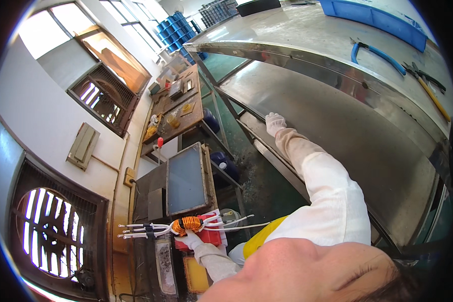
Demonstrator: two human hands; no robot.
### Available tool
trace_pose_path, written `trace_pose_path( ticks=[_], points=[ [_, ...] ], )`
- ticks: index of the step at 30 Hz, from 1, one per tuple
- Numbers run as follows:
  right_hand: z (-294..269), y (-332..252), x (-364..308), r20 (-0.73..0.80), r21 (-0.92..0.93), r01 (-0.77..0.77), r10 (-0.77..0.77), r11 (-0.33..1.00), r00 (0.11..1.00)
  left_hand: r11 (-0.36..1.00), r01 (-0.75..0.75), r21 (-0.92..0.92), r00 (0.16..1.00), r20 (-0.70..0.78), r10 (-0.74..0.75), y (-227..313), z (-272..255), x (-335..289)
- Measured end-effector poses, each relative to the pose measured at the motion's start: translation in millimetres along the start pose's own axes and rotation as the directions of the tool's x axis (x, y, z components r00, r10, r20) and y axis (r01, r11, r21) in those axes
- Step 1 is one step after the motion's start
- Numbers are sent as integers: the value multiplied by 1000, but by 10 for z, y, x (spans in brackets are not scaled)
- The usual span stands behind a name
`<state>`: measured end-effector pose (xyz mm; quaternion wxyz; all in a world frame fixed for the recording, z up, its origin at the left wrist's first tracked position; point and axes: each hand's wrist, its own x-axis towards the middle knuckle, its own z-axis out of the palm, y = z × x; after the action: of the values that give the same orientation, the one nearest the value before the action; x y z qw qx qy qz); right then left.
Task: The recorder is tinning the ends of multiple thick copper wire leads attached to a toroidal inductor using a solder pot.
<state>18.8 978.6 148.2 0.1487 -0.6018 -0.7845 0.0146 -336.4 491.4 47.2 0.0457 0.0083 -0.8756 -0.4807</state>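
My left hand, in a white glove, is closed on a ring-shaped coil wound with orange copper wire. White leads with metal tips run out from both sides of the coil, and a black band bunches those on the left. Just under the coil shows a red flat-sided object with white sheets beside it. My right hand, gloved too, is stretched forward by the lower shelf of a metal table. Its fingers are curled; whether anything is inside them is hidden.
Tools with blue and yellow handles and a blue tray lie on the metal tabletop. At left, a framed grey panel and a yellow-filled pan sit on the bench. A wooden workbench stands beyond, along the wall.
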Motion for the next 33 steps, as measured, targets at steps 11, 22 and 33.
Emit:
trace_pose_path(
  ticks=[11,22,33],
  points=[
    [-454,528,-1349,-117,-110,76,-89,991,989,991,-87,-105,996,-32,84,98,-126,-127],
    [-491,379,-1226,-84,-108,67,-77,992,994,1000,-4,-4,1000,10,5,572,-449,-476],
    [-398,200,-941,-86,-89,73,-81,993,993,1000,-19,-16,1000,-20,19,467,-404,-342]
  ],
)
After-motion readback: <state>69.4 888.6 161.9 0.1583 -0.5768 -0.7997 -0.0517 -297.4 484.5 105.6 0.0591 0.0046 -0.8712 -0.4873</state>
